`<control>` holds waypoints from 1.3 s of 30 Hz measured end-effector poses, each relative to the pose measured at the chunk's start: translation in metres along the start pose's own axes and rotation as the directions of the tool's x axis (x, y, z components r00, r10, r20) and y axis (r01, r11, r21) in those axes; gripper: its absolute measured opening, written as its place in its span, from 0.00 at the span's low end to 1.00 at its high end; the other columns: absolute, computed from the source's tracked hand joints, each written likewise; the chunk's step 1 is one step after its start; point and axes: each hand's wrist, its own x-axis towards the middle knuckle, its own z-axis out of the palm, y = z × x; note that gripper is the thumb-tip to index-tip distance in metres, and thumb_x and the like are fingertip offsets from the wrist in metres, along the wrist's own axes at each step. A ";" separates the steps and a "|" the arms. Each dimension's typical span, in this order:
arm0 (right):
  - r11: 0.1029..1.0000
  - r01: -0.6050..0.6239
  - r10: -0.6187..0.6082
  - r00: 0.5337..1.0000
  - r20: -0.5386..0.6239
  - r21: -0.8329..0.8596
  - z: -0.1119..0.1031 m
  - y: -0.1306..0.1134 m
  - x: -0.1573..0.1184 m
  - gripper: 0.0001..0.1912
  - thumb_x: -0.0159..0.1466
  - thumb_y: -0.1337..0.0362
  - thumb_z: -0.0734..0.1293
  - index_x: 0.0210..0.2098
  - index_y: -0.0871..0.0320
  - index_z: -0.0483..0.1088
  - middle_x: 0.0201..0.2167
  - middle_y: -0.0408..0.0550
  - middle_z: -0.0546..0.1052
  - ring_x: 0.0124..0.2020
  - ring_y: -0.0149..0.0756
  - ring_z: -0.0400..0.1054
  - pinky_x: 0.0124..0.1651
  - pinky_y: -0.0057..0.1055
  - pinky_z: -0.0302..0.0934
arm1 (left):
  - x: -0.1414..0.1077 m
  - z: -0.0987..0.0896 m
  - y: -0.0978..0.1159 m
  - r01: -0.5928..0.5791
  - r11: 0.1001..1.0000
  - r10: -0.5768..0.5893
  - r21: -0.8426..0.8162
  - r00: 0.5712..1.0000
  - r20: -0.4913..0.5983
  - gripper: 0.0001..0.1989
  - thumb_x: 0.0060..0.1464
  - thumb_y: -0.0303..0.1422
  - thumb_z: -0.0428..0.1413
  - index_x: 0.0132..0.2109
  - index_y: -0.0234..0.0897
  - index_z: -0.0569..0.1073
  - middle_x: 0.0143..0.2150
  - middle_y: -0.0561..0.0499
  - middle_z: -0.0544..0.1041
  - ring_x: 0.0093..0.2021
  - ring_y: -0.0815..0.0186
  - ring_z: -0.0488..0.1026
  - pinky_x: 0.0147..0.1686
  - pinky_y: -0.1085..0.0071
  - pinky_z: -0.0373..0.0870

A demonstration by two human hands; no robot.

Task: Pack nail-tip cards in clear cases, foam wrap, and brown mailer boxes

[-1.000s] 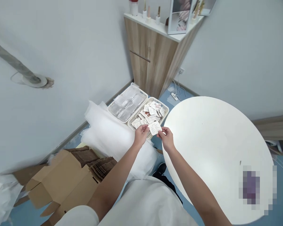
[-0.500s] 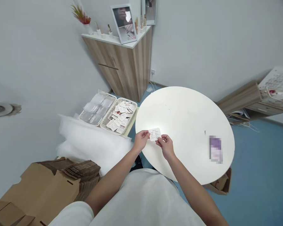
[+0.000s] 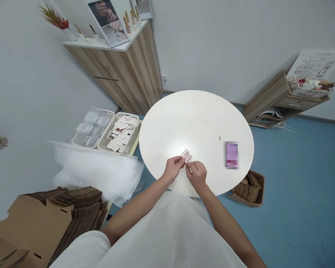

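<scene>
A small square card (image 3: 187, 155) with a pinkish print on the side facing me is held above the near part of the round white table (image 3: 195, 111). My left hand (image 3: 173, 168) pinches its lower left edge, fingers closed. Close beside it, my right hand (image 3: 197, 174) has thumb and fingers closed at the card's lower corner. To the left, a white basket (image 3: 103, 143) holds a heap of similar printed cards (image 3: 123, 132).
Another basket (image 3: 76, 140) holds clear plastic packs. White foam sheets (image 3: 97, 171) and stacked brown cardboard boxes (image 3: 47, 219) lie at left. A pixelated purple item (image 3: 232, 155) is on the table's right. An open carton (image 3: 249, 190) stands on the floor; cabinets (image 3: 120, 70) are behind.
The card has turned from its text side to its pinkish printed side and now sits tilted, with my hands closer together. My view has shifted to the right.
</scene>
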 end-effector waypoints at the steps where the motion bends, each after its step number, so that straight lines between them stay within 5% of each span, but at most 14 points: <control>1: 1.000 0.018 -0.018 1.000 0.022 -0.020 -0.001 0.002 -0.002 0.11 0.60 0.64 0.57 0.30 0.52 0.71 0.27 0.49 0.72 0.33 0.37 0.64 0.39 0.36 0.56 | 0.000 0.001 -0.001 0.001 1.000 0.000 0.017 1.000 -0.010 0.14 0.46 0.42 0.55 0.26 0.33 0.71 0.23 0.54 0.68 0.28 0.72 0.67 0.37 0.71 0.68; 6: 0.999 0.032 -0.034 0.997 0.070 0.031 -0.013 0.005 -0.011 0.09 0.59 0.61 0.60 0.36 0.50 0.71 0.34 0.49 0.73 0.39 0.39 0.65 0.45 0.39 0.54 | 0.004 -0.001 0.000 -0.015 0.995 0.012 0.099 1.000 0.029 0.16 0.46 0.44 0.54 0.23 0.34 0.70 0.21 0.55 0.65 0.26 0.72 0.64 0.36 0.71 0.68; 10: 0.959 -0.143 0.164 0.984 -0.064 0.245 -0.029 0.006 -0.009 0.14 0.57 0.58 0.63 0.41 0.54 0.69 0.38 0.51 0.71 0.41 0.39 0.64 0.45 0.40 0.57 | 0.010 -0.008 0.001 0.024 0.994 -0.039 0.108 0.990 0.138 0.16 0.46 0.44 0.55 0.28 0.34 0.73 0.26 0.52 0.70 0.29 0.71 0.67 0.38 0.70 0.67; 14: 0.680 -0.417 0.421 0.895 0.144 0.604 -0.037 0.013 0.000 0.20 0.54 0.55 0.64 0.44 0.55 0.67 0.33 0.47 0.71 0.31 0.33 0.66 0.38 0.36 0.62 | 0.014 -0.017 0.001 0.044 0.989 -0.074 0.142 0.974 0.214 0.16 0.46 0.44 0.55 0.29 0.34 0.74 0.26 0.51 0.72 0.29 0.70 0.67 0.36 0.70 0.67; 18: 0.417 -0.547 0.469 0.814 0.343 0.726 -0.036 0.018 0.003 0.20 0.48 0.54 0.69 0.38 0.57 0.70 0.25 0.42 0.71 0.25 0.30 0.66 0.34 0.35 0.64 | 0.016 -0.022 0.001 0.048 0.981 -0.094 0.186 0.964 0.248 0.16 0.46 0.44 0.55 0.31 0.34 0.75 0.27 0.50 0.72 0.29 0.70 0.67 0.35 0.70 0.67; 27: 0.377 -0.572 0.497 0.789 0.362 0.729 -0.037 0.015 -0.004 0.20 0.46 0.55 0.70 0.36 0.58 0.70 0.23 0.40 0.71 0.24 0.30 0.67 0.35 0.36 0.66 | 0.018 -0.022 -0.007 -0.010 0.980 -0.044 0.197 0.962 0.269 0.15 0.48 0.42 0.53 0.35 0.34 0.75 0.27 0.50 0.72 0.29 0.69 0.68 0.35 0.70 0.67; 31: 0.372 -0.565 0.492 0.793 0.360 0.736 -0.039 0.016 -0.003 0.19 0.47 0.56 0.70 0.36 0.58 0.69 0.23 0.40 0.70 0.25 0.30 0.67 0.36 0.37 0.66 | 0.015 -0.024 -0.008 -0.096 0.960 0.027 0.263 0.967 0.255 0.20 0.48 0.40 0.54 0.48 0.36 0.70 0.36 0.47 0.73 0.30 0.69 0.70 0.35 0.69 0.68; 35: 0.353 -0.557 0.479 0.798 0.366 0.752 -0.039 0.019 -0.002 0.19 0.48 0.57 0.69 0.38 0.57 0.68 0.23 0.38 0.69 0.26 0.30 0.67 0.37 0.37 0.66 | 0.009 -0.032 -0.001 -0.261 0.838 0.116 0.479 0.943 0.311 0.40 0.39 0.37 0.62 0.59 0.44 0.55 0.43 0.49 0.70 0.30 0.71 0.70 0.37 0.69 0.66; 39: 0.357 -0.559 0.447 0.806 0.388 0.748 -0.034 0.022 -0.001 0.20 0.48 0.58 0.69 0.40 0.56 0.67 0.22 0.38 0.68 0.27 0.30 0.67 0.37 0.36 0.66 | 0.008 -0.040 0.004 -0.384 0.682 0.145 0.623 0.905 0.399 0.41 0.39 0.34 0.61 0.60 0.47 0.53 0.41 0.51 0.70 0.31 0.71 0.68 0.39 0.69 0.65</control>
